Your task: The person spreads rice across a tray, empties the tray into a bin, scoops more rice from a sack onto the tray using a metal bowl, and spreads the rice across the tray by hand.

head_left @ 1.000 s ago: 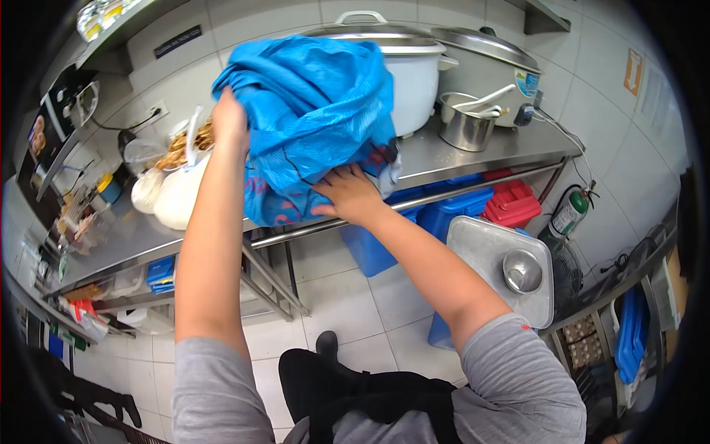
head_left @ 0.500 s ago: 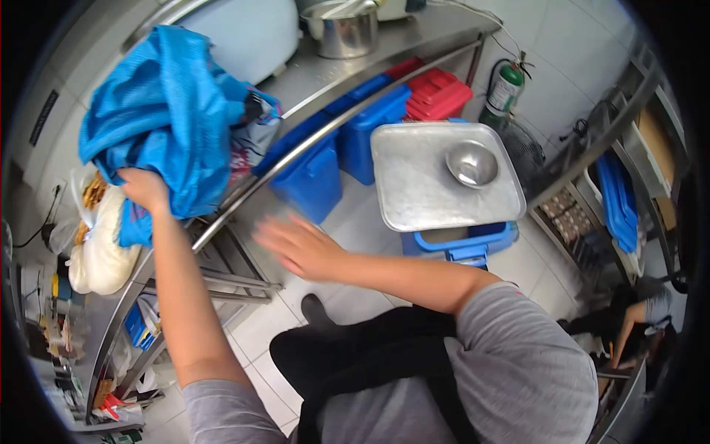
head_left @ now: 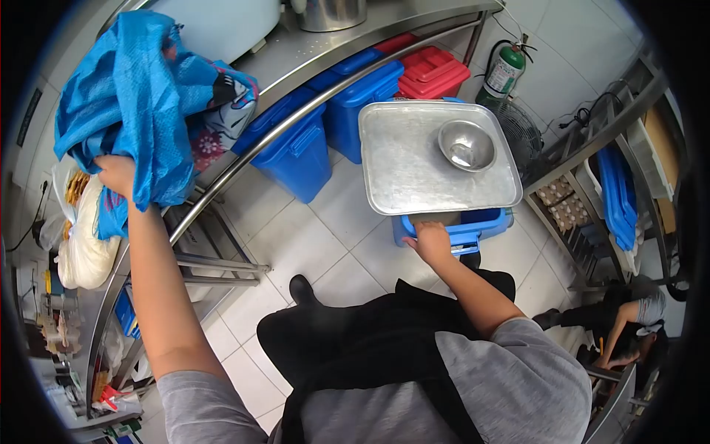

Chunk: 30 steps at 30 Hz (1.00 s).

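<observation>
A blue woven sack (head_left: pixel 144 96) with a printed side hangs bunched over the steel counter's edge at the upper left. My left hand (head_left: pixel 118 176) is closed on its lower folds; the fingertips are hidden in the fabric. On the right, my right hand (head_left: pixel 432 241) grips the near rim of a blue plastic bin (head_left: pixel 481 228), fingers over the edge and thumb outside. A metal tray (head_left: pixel 414 174) lies across the top of that bin, covering most of its opening. A small steel bowl (head_left: pixel 467 146) rests on the tray.
Blue lidded bins (head_left: pixel 296 159) and a red one (head_left: pixel 433 70) stand under the counter (head_left: pixel 296 55). A fire extinguisher (head_left: pixel 501 72) and a fan (head_left: pixel 518 133) are by the wall. Bags of white food (head_left: pixel 89 240) sit at left. Another person (head_left: pixel 629 318) crouches at lower right.
My right hand has moved from mid-air near the counter rightward and taken hold of the blue bin's rim. My left hand stays on the sack.
</observation>
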Each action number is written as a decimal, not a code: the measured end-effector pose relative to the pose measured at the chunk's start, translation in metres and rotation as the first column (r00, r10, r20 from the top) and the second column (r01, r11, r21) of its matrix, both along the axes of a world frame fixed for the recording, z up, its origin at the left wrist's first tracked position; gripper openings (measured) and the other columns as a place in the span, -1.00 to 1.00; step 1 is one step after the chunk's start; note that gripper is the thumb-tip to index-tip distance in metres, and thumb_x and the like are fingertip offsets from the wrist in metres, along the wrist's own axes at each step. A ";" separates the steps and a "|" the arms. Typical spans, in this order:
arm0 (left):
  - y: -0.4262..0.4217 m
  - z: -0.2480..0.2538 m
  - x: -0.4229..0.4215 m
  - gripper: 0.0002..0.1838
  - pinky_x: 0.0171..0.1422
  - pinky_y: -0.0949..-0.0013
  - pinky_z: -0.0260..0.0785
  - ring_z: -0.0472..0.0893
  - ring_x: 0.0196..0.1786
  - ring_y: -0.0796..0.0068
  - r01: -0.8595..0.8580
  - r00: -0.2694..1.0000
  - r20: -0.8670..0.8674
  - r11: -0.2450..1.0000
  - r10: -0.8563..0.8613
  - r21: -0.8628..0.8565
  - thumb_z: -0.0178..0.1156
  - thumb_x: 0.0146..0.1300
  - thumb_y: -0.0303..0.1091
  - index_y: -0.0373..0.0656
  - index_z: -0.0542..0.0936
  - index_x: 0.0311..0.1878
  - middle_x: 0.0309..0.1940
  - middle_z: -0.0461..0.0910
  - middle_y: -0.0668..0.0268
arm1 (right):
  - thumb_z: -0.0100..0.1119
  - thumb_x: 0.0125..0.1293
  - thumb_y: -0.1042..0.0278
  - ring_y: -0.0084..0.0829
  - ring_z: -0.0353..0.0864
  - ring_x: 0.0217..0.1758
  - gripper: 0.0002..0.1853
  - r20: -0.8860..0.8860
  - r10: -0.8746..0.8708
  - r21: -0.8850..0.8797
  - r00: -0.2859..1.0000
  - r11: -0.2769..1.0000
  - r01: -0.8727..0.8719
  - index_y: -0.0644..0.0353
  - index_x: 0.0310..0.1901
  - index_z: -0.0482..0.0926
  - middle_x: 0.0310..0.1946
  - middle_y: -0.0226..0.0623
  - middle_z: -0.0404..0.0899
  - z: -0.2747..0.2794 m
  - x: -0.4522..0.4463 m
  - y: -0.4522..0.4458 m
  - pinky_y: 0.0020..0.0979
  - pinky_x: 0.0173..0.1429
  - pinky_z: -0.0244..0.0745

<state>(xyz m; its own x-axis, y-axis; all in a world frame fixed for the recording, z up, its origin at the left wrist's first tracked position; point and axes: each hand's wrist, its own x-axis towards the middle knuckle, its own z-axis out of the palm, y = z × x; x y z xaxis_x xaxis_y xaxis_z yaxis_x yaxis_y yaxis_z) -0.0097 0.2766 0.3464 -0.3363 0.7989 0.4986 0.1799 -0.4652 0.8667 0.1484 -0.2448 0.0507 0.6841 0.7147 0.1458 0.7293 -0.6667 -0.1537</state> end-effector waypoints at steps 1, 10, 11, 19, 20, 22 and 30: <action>-0.006 0.002 0.000 -0.20 0.08 -0.05 0.28 0.51 -0.04 -0.41 0.000 1.000 -0.002 1.000 0.000 -0.008 -0.22 0.38 0.11 -0.72 0.52 -0.20 -0.13 0.53 -0.46 | 0.35 0.14 -0.02 -0.07 0.64 -0.30 -0.59 -0.173 -0.037 -0.123 0.984 0.992 0.016 0.21 -0.29 0.58 -0.42 -0.11 0.64 -0.002 0.005 0.007 -0.12 -0.07 0.52; -0.024 0.004 0.005 -0.28 0.14 -0.03 0.29 0.51 0.03 -0.37 -0.015 1.000 -0.012 0.998 0.016 0.053 -0.24 0.40 0.05 -0.63 0.52 -0.11 -0.05 0.52 -0.41 | 0.34 0.09 -0.12 -0.03 0.63 -0.49 -0.55 -0.122 0.023 0.000 0.992 1.000 -0.023 0.19 -0.44 0.58 -0.59 -0.09 0.61 -0.014 0.007 0.005 -0.09 -0.35 0.54; -0.021 0.004 0.004 -0.28 0.14 -0.03 0.29 0.51 0.03 -0.37 -0.022 1.000 -0.008 0.998 0.023 0.052 -0.24 0.40 0.05 -0.63 0.52 -0.11 -0.05 0.52 -0.41 | 0.34 0.08 -0.13 -0.04 0.63 -0.51 -0.54 -0.111 0.029 -0.016 0.993 0.999 -0.031 0.19 -0.44 0.59 -0.61 -0.10 0.60 -0.015 0.003 0.004 -0.10 -0.36 0.54; -0.022 0.005 0.000 -0.25 0.12 -0.02 0.30 0.53 -0.02 -0.37 0.036 0.995 -0.097 0.999 -0.033 0.026 -0.23 0.38 0.05 -0.68 0.53 -0.16 -0.11 0.55 -0.42 | 0.29 0.15 -0.07 -0.10 0.67 -0.39 -0.51 -0.184 0.216 -0.045 0.959 0.973 -0.228 0.31 -0.24 0.62 -0.45 -0.08 0.66 -0.003 -0.057 0.015 -0.14 -0.27 0.57; -0.023 0.004 0.001 -0.23 0.12 -0.02 0.31 0.54 -0.03 -0.37 -0.008 0.997 -0.076 1.000 0.010 0.023 -0.23 0.38 0.06 -0.71 0.52 -0.19 -0.14 0.55 -0.43 | 0.29 0.14 -0.07 -0.09 0.67 -0.40 -0.50 -0.091 0.292 0.055 0.952 0.956 -0.288 0.32 -0.24 0.62 -0.46 -0.08 0.66 -0.010 -0.066 0.016 -0.15 -0.27 0.57; -0.024 0.007 0.002 -0.23 0.12 -0.02 0.31 0.54 -0.02 -0.37 -0.002 0.999 -0.049 1.000 0.003 0.012 -0.23 0.37 0.07 -0.71 0.52 -0.19 -0.14 0.55 -0.43 | 0.29 0.14 -0.06 -0.05 0.66 -0.41 -0.51 0.028 0.397 0.184 0.917 0.900 -0.395 0.34 -0.26 0.61 -0.45 -0.03 0.65 -0.015 -0.082 0.022 -0.13 -0.25 0.57; 0.005 0.006 0.004 -0.27 0.10 -0.03 0.30 0.54 -0.03 -0.34 -0.002 1.000 -0.014 0.998 0.001 -0.066 -0.23 0.38 0.03 -0.69 0.51 -0.16 -0.14 0.55 -0.42 | 0.13 0.25 0.29 -0.05 0.67 -0.25 -0.79 -0.481 0.617 0.366 0.623 0.787 -0.497 0.19 -0.16 0.61 -0.27 -0.07 0.67 0.060 -0.106 0.012 -0.10 -0.17 0.55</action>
<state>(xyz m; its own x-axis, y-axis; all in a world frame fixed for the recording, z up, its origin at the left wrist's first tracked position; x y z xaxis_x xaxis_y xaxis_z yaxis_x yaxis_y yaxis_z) -0.0055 0.2819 0.3520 -0.3310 0.8297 0.4496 0.1931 -0.4068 0.8929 0.0422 -0.2333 0.1103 0.1593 0.9860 0.0485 0.6924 -0.0766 -0.7175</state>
